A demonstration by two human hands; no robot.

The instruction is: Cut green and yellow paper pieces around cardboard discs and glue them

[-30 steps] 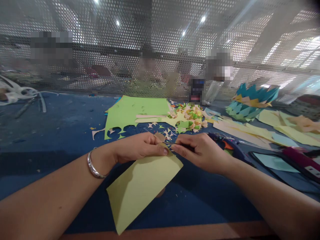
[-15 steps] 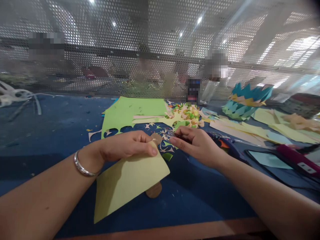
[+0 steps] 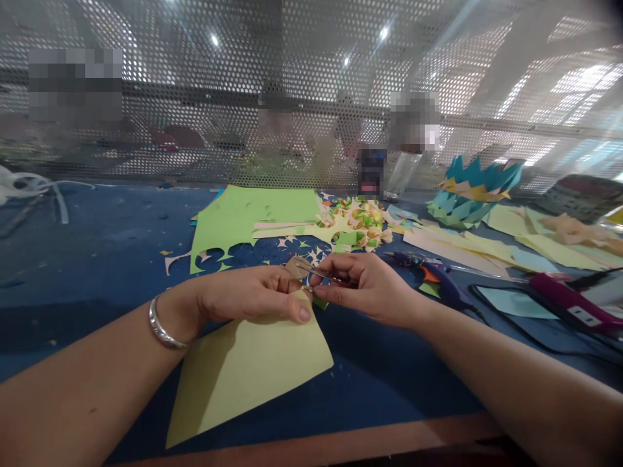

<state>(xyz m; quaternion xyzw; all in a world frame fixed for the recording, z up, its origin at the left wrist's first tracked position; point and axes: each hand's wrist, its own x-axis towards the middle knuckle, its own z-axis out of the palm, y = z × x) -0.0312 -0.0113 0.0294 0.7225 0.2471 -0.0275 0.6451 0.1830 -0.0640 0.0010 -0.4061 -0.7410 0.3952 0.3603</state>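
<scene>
My left hand (image 3: 263, 292), with a silver bangle at the wrist, pinches a pale yellow paper sheet (image 3: 253, 376) by its upper edge, thumb on top. The sheet hangs tilted toward the table's front edge. Closed around small metal scissors (image 3: 324, 274), my right hand (image 3: 357, 280) is at the sheet's upper corner, close to the left fingertips. The scissors' thin blades point left; their handles are mostly hidden in the fingers. A brown piece (image 3: 294, 264) shows just behind the left fingers, partly covered. Paper scraps (image 3: 292, 245) lie beyond both hands.
A green sheet (image 3: 265, 207) with cut-out curves lies at the back, beside a pile of small paper pieces (image 3: 363, 224). To the right are a glue gun (image 3: 440, 280), a magenta power strip (image 3: 569, 301) and a zigzag paper basket (image 3: 474, 194). A perforated screen (image 3: 195, 117) stands behind.
My right hand has moved left with the scissors, up to the paper beside my left fingers. The brown disc seen below the sheet is now out of sight.
</scene>
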